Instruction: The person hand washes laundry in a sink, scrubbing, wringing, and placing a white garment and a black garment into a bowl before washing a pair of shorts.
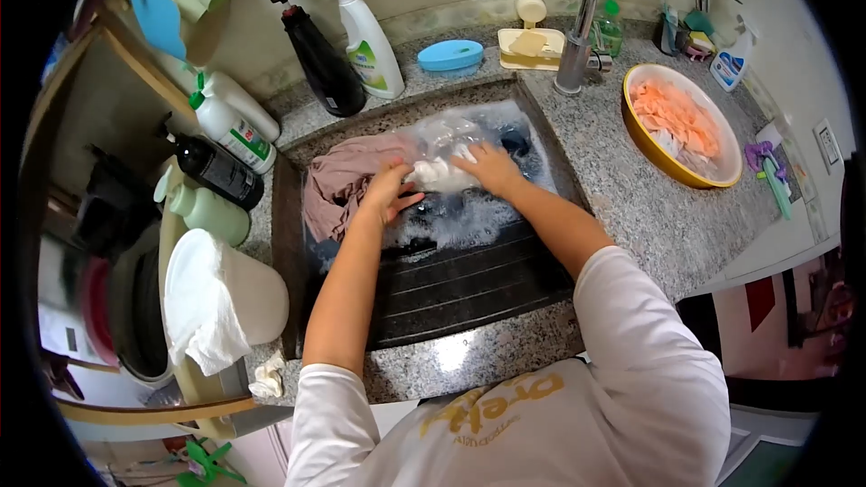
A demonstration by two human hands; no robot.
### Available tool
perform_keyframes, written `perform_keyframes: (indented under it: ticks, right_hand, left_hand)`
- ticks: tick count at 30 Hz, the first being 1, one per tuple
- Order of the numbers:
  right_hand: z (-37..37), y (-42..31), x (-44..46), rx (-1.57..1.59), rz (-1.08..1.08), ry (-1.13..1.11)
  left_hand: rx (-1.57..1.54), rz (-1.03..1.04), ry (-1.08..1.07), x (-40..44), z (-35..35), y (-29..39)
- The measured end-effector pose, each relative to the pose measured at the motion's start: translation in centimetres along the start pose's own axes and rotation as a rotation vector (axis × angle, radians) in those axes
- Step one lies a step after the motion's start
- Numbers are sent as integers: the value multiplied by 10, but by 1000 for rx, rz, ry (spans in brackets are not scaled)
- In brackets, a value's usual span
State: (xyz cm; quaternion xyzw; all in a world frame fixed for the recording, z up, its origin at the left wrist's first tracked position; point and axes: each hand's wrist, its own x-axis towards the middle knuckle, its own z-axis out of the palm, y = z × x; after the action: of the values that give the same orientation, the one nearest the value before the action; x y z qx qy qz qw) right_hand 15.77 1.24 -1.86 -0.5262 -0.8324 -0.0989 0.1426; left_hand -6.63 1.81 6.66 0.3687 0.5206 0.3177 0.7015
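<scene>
A wet white cloth (440,176) lies bunched in soapy water in the dark stone sink (433,293). My left hand (388,191) is at the cloth's left end, fingers spread and touching its edge. On the right, my right hand (490,169) has its fingers closed over the other end, their tips partly hidden in the folds. A brownish-pink garment (347,176) is heaped in the water beside my left hand. Dark fabric (514,140) shows under the suds beyond my right hand. More whitish material sits beneath foam behind the white cloth.
A yellow-rimmed basin (681,175) with orange cloth stands right of the tap (577,54). Several bottles line the left and back edges, including a black pump bottle (320,59). A white bucket (253,293) draped with cloth is at the left front. A blue soap box (450,56) sits behind.
</scene>
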Motion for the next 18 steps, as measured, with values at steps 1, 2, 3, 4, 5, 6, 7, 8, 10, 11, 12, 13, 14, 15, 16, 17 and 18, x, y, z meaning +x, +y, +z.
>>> perform_keyframes:
  ticks: [1, 2, 3, 4, 5, 6, 7, 8, 10, 11, 12, 13, 14, 15, 16, 17, 18]
  right_hand:
    - [17, 2, 4, 5, 71, -6]
    - [17, 2, 18, 9, 70, -3]
    - [16, 1, 42, 191, 391, -161]
    - [13, 1, 51, 295, 549, -247]
    - [4, -1, 61, 380, 714, -324]
    - [-5, -1, 63, 382, 424, -319]
    - [-25, -1, 65, 373, 136, -303]
    - [-52, -18, 67, 380, 78, -190]
    - [-116, -58, 72, 328, -129, 8]
    - [-142, -74, 69, 274, -277, 93]
    - [-164, -90, 63, 316, -392, 183]
    - [-175, -107, 59, 333, -514, 281]
    - [-174, -123, 55, 281, -587, 437]
    - [-171, -138, 52, 280, -630, 509]
    - [-167, -146, 49, 281, -674, 577]
    - [-158, -142, 49, 284, -674, 577]
    - [-146, -136, 51, 311, -675, 653]
  left_hand:
    - [3, -2, -1, -3, 1, 1]
    - [6, -1, 3, -4, -1, 0]
    - [-17, 1, -5, -5, -2, 0]
    - [-41, 3, -15, -6, -2, -1]
    - [-36, -3, -12, -11, 0, -1]
    - [-99, -26, -11, -15, 2, 0]
    - [-161, -45, -16, -18, 6, 4]
    - [-151, -53, -21, -19, 9, 6]
    - [-299, -204, -170, -16, 16, 12]
    - [-314, -139, -290, -8, 12, 6]
    - [-306, -146, -293, -12, 34, 8]
    - [-316, -64, -348, -6, 32, 9]
    - [-345, 35, -384, -2, 23, 10]
    - [-376, 122, -421, 1, 20, 9]
    - [-398, 185, -447, 1, 19, 10]
    - [-419, 240, -473, 3, 19, 10]
    - [-439, 278, -487, 4, 17, 8]
